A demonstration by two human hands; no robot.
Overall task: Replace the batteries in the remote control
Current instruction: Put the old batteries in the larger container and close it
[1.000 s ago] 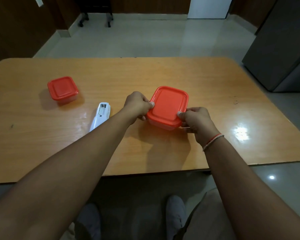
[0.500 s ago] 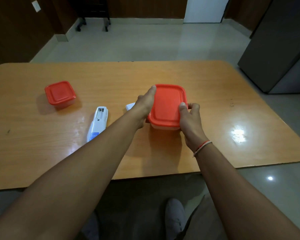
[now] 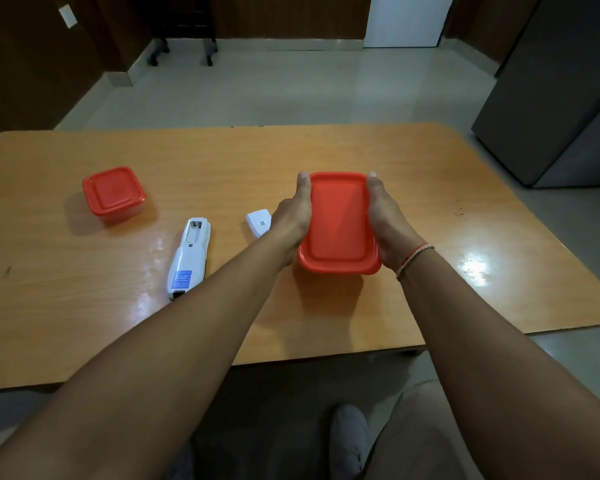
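A rectangular box with a red lid is held over the middle of the wooden table. My left hand clasps its left side and my right hand clasps its right side, thumbs along the lid's far corners. The white remote control lies face down to the left, its battery bay open and showing no batteries. Its white battery cover lies on the table just left of my left hand. What the box holds is hidden.
A smaller square box with a red lid stands at the table's left. A dark cabinet stands beyond the table's right corner. A chair's legs show on the tiled floor at the back. My knees and shoes are below the near table edge.
Both hands have shifted from the lid's near corners to clasp the long sides of the box. The box has turned lengthwise and lifted towards me, uncovering the battery cover.
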